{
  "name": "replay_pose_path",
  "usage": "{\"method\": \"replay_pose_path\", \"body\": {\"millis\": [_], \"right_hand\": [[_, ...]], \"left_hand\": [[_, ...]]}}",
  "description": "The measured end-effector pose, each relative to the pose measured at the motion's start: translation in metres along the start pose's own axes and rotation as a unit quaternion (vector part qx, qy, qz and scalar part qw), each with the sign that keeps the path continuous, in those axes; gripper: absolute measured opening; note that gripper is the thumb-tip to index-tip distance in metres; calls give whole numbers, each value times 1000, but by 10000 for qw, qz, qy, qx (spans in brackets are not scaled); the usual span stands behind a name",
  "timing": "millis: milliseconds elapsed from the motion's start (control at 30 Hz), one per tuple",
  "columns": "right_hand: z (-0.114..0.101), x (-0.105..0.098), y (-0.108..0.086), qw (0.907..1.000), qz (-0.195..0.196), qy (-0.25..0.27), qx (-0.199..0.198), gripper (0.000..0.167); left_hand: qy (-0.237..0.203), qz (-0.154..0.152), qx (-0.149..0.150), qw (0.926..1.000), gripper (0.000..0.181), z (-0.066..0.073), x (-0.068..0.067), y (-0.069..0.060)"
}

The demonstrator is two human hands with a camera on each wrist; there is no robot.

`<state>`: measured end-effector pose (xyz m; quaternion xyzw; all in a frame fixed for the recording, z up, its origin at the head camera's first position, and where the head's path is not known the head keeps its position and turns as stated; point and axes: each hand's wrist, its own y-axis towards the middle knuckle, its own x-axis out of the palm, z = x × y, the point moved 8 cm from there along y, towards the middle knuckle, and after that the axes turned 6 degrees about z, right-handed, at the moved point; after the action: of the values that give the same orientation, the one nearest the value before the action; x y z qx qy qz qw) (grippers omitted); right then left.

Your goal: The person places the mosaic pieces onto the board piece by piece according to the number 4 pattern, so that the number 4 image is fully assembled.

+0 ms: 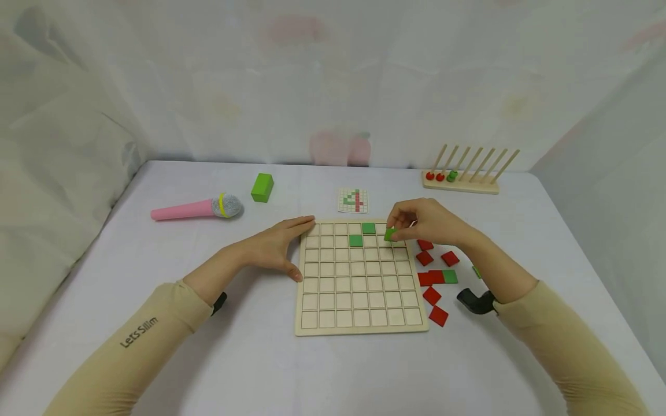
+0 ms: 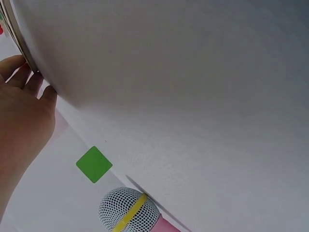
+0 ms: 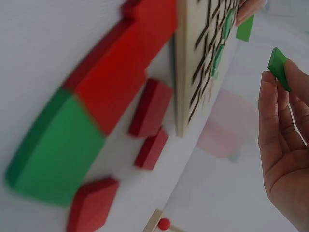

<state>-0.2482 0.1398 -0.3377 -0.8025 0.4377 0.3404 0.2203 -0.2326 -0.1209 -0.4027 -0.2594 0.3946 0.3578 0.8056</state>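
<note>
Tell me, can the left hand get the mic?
Probably yes: the left hand looks to be just touching the edge of the board, and nothing stands between that hand and the mic.

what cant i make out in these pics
Head view: some top-right cells of the wooden grid board, covered by the right hand.
Head view: part of the outlying green tile, behind the right forearm.
Head view: exact squares on the pattern card, too small.
Left wrist view: handle of the pink microphone, mostly past the bottom edge.
Right wrist view: most of the peg stand, past the bottom edge.
</note>
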Motion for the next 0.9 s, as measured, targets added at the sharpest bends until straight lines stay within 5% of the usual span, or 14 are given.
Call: {"method": "replay_pose_path", "body": {"millis": [600,900], "right_hand": [[-41,34,48,9965,-353,682,-341,13],[-44,56,64,9930,-800,857,-166,10]], "left_hand": [[56,27,4,10000,125,-1,0,-1],[37,4,2,10000,126,-3,1,0]]}}
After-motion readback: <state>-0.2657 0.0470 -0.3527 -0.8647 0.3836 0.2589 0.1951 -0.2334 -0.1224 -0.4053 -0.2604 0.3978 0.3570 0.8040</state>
